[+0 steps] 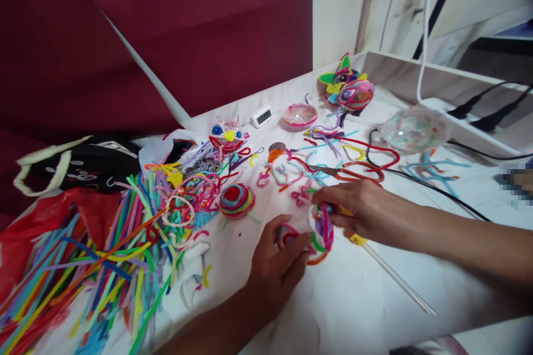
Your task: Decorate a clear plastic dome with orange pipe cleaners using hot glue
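My left hand (pixel 277 263) is closed around a small ball wound from colourful pipe cleaners (pixel 322 233), pressing it from the left on the white table (pixel 353 299). From the right, my right hand (pixel 362 208) pinches the same ball. Under that hand lies a yellow-handled tool with a long thin clear rod (pixel 395 280) pointing toward the table's front edge. A striped red and purple wound disc (pixel 236 199) rests just left of my hands.
A big heap of loose pipe cleaners (pixel 104 255) covers the left, over a red bag (pixel 25 233) and a black pouch (pixel 83 163). Red-handled scissors (pixel 353 171), a clear half-sphere (pixel 414 128), a pink bowl (pixel 300 115), finished figures (pixel 347 89), a small clock (pixel 262 116) and black cables (pixel 433 188) lie behind.
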The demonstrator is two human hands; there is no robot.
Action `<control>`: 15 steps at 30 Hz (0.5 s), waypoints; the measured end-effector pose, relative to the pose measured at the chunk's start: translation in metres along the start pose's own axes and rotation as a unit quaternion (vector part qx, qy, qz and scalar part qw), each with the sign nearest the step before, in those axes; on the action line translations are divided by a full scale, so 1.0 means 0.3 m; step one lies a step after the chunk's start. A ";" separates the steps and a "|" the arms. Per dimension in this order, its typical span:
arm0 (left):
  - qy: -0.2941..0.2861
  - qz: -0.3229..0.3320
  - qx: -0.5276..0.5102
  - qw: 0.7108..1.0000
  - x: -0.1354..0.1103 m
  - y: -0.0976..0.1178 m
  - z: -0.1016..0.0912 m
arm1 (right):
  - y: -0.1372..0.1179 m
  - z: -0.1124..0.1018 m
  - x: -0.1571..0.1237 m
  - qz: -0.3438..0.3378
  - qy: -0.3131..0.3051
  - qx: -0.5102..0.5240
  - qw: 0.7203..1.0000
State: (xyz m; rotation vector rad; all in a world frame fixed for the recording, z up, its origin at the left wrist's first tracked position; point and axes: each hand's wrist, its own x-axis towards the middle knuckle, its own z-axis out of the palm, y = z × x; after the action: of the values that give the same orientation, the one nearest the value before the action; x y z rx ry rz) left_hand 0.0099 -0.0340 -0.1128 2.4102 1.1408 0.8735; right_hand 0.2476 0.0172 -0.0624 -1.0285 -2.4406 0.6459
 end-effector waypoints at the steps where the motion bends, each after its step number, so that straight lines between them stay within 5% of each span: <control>1: -0.001 0.010 0.000 1.000 -0.003 -0.001 -0.001 | 0.000 -0.001 -0.002 -0.004 0.001 -0.003 1.000; 15: 0.006 0.055 -0.019 0.998 -0.005 0.001 0.004 | -0.010 -0.014 -0.014 -0.009 -0.021 0.023 0.999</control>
State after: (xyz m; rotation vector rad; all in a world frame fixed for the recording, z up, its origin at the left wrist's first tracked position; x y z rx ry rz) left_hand 0.0101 -0.0354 -0.1142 2.4586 0.9945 0.9361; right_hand 0.2508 0.0133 -0.0581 -0.9833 -2.4565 0.7199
